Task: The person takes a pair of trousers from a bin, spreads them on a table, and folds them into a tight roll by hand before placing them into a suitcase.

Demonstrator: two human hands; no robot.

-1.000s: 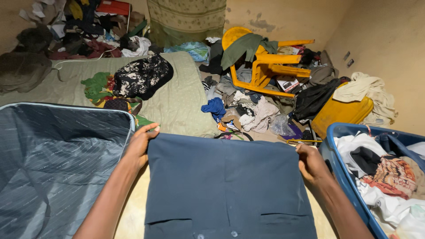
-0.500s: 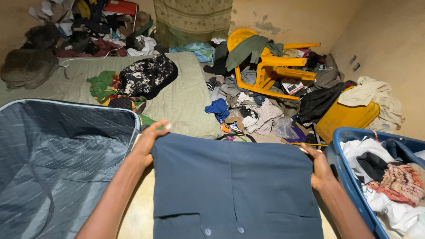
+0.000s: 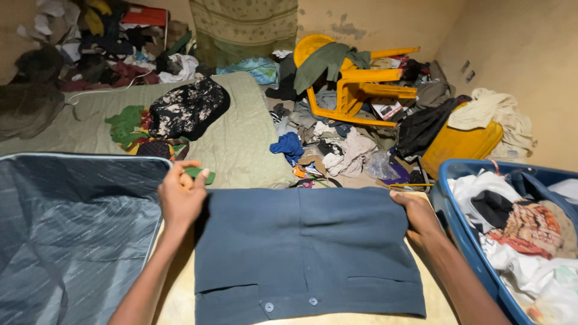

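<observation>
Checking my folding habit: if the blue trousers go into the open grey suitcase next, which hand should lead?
Probably the left hand. It grips the blue trousers' corner right beside the open grey suitcase, which lies on that side. The right hand holds the far corner, next to the blue basket.

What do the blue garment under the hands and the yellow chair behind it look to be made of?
The blue garment looks like a matte woven cloth, perhaps cotton: it lies flat with soft creases, stitched pocket seams and two buttons. The left hand and right hand grip its far corners. The yellow chair, tipped over, looks like moulded plastic with a faint sheen.
</observation>
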